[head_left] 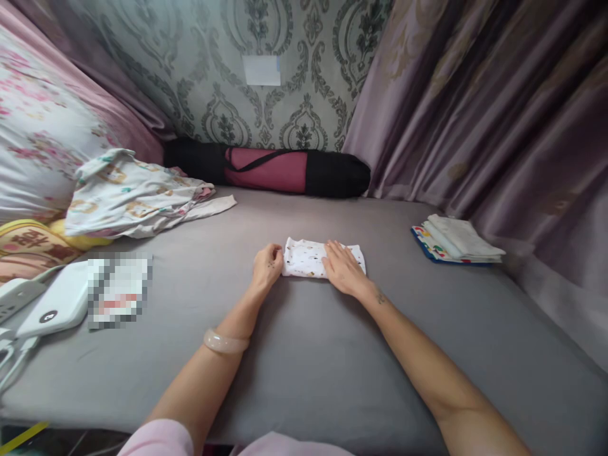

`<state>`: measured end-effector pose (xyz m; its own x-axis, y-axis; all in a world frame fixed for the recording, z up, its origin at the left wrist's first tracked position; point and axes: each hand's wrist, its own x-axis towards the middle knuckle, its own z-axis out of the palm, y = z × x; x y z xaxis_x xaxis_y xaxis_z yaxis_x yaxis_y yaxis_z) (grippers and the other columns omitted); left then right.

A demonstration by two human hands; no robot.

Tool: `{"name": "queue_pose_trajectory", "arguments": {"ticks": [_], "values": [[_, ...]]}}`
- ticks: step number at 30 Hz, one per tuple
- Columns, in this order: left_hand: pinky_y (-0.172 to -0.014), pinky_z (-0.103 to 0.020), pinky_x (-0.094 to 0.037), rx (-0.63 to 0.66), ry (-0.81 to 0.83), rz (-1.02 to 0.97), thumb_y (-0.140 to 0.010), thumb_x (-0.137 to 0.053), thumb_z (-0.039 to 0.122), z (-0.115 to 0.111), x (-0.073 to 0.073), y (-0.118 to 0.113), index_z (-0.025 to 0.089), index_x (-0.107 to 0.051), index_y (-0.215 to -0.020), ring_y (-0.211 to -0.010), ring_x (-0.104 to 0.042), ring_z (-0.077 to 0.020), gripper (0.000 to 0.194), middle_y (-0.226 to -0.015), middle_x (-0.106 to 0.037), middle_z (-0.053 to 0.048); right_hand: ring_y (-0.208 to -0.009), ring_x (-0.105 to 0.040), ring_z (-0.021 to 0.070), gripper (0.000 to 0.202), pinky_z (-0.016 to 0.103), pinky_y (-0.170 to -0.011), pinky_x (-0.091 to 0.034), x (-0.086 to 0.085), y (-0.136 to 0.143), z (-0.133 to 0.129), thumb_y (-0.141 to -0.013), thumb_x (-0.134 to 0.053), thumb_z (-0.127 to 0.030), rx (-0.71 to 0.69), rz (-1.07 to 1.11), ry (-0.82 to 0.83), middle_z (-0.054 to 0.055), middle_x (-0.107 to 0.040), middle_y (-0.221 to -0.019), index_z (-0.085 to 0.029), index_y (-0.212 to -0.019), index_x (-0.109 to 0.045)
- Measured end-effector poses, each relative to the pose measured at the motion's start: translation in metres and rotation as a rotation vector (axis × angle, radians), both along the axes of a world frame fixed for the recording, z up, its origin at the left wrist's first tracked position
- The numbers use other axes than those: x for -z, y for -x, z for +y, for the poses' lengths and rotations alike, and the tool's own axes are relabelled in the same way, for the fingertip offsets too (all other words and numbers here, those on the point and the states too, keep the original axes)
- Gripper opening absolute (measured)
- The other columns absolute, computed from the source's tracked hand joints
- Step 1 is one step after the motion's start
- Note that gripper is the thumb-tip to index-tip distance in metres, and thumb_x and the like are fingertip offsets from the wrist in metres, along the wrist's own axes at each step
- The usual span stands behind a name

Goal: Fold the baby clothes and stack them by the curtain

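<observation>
A white cloth with a small dark and brown print, folded into a flat oblong, lies on the grey bed sheet. At its left end is my left hand, fingers curled together and closed on the edge of the cloth. My right hand rests flat on the right part of the cloth, palm down, with the fingers stretched out and covering some of it. A pale bangle circles my left forearm.
A stack of folded cloths lies at the right by the curtain. At the left are a rumpled printed garment, a white power bank, and a power strip. A black and maroon bag lies along the wall.
</observation>
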<state>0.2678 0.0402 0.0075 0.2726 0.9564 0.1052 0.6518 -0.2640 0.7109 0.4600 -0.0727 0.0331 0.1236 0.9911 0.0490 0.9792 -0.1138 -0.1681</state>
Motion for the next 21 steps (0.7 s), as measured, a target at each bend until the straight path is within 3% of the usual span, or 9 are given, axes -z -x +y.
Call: {"name": "queue_pose_trajectory", "arguments": {"ticks": [4, 11, 21], "values": [[-0.079, -0.027, -0.048, 0.007, 0.006, -0.005, -0.087, -0.046, 0.022, -0.001, 0.001, -0.001, 0.015, -0.068, -0.107, -0.085, -0.065, -0.0184, 0.03, -0.09, -0.073, -0.008, -0.146, -0.018, 0.0221, 0.058, 0.042, -0.119, -0.01, 0.002, 0.022, 0.006, -0.1, -0.02, -0.039, -0.113, 0.019, -0.047, 0.011, -0.027, -0.157, -0.01, -0.149, -0.033], [-0.079, -0.027, -0.047, 0.006, -0.003, 0.0, -0.087, -0.047, 0.023, 0.0, 0.003, -0.001, 0.016, -0.068, -0.105, -0.085, -0.065, -0.0184, 0.029, -0.09, -0.073, -0.007, -0.145, -0.02, 0.0242, 0.057, 0.048, -0.117, -0.014, 0.022, 0.022, 0.009, -0.1, -0.02, -0.04, -0.09, 0.033, 0.019, 0.008, -0.028, -0.157, -0.015, -0.149, -0.033], [-0.076, -0.026, -0.046, -0.021, 0.037, 0.02, -0.086, -0.049, 0.024, -0.004, -0.004, -0.001, 0.017, -0.07, -0.101, -0.082, -0.066, -0.0178, 0.027, -0.087, -0.073, -0.006, -0.145, -0.022, 0.0255, 0.056, 0.05, -0.117, -0.013, -0.002, 0.031, 0.019, -0.099, -0.02, -0.037, -0.085, 0.081, 0.111, 0.012, -0.03, -0.155, -0.011, -0.147, -0.036]]}}
